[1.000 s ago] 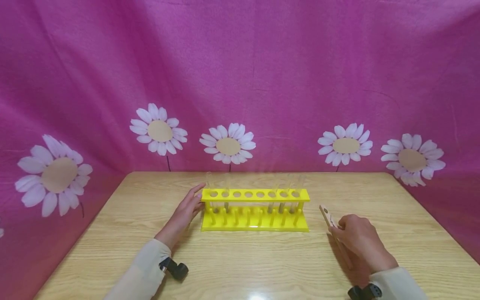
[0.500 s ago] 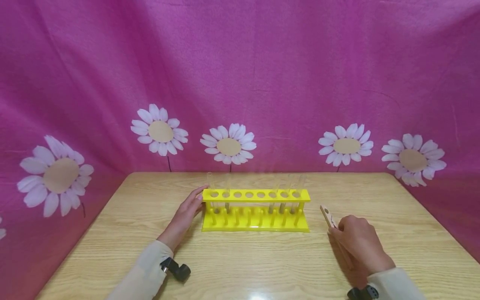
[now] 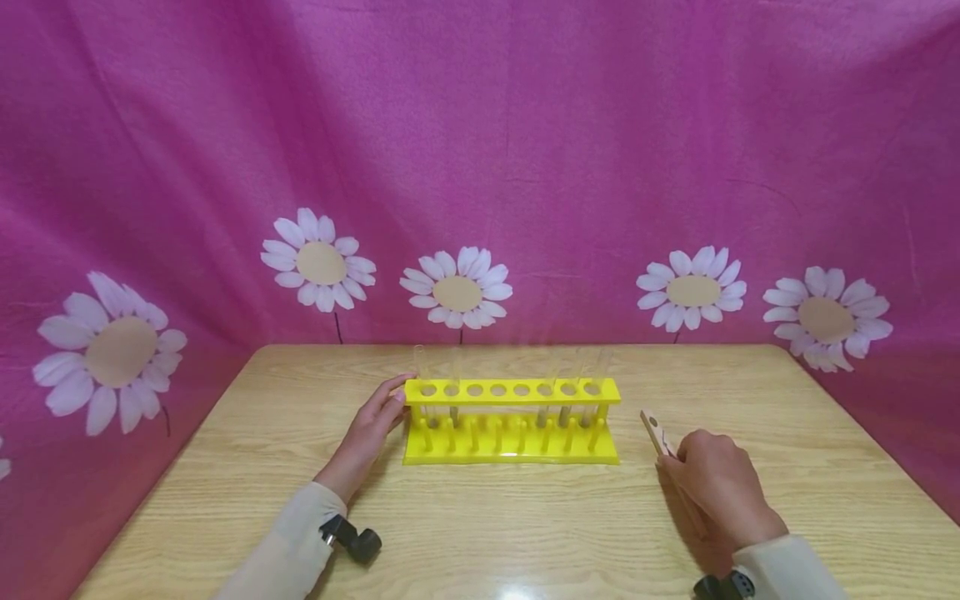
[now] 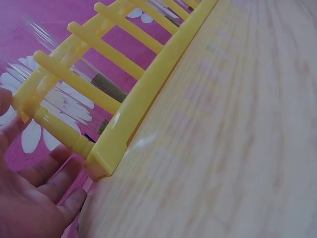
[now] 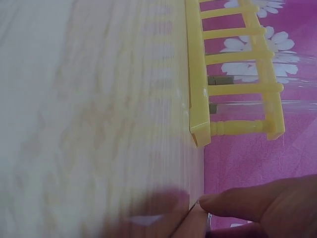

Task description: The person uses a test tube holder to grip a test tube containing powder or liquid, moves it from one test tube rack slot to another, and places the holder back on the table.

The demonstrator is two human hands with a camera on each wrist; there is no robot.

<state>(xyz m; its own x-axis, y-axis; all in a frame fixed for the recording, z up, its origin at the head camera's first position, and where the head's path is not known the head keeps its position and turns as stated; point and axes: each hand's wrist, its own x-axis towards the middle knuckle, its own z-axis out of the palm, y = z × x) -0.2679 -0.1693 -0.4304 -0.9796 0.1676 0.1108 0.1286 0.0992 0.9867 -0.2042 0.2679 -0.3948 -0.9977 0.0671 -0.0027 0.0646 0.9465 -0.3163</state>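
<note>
A yellow test tube rack (image 3: 510, 451) stands upright on the table, with glass test tubes (image 3: 453, 363) in two holes at its left end and three at its right. My left hand (image 3: 367, 429) holds the left end of its top bar, thumb in front and index finger behind. In the left wrist view the other fingers (image 4: 47, 183) spread beside the end post. Right of the rack, my right hand (image 3: 722, 479) grips a wooden test tube holder (image 3: 654, 428), its jaw end pointing away from me. The right wrist view shows only part of this holder (image 5: 194, 224) under the thumb.
The wooden table (image 3: 495, 533) runs back to a pink curtain (image 3: 570, 167) printed with white daisies. Dark grey matter (image 4: 109, 88) sits at the bottoms of the tubes. Each wrist wears a black camera mount (image 3: 351, 538).
</note>
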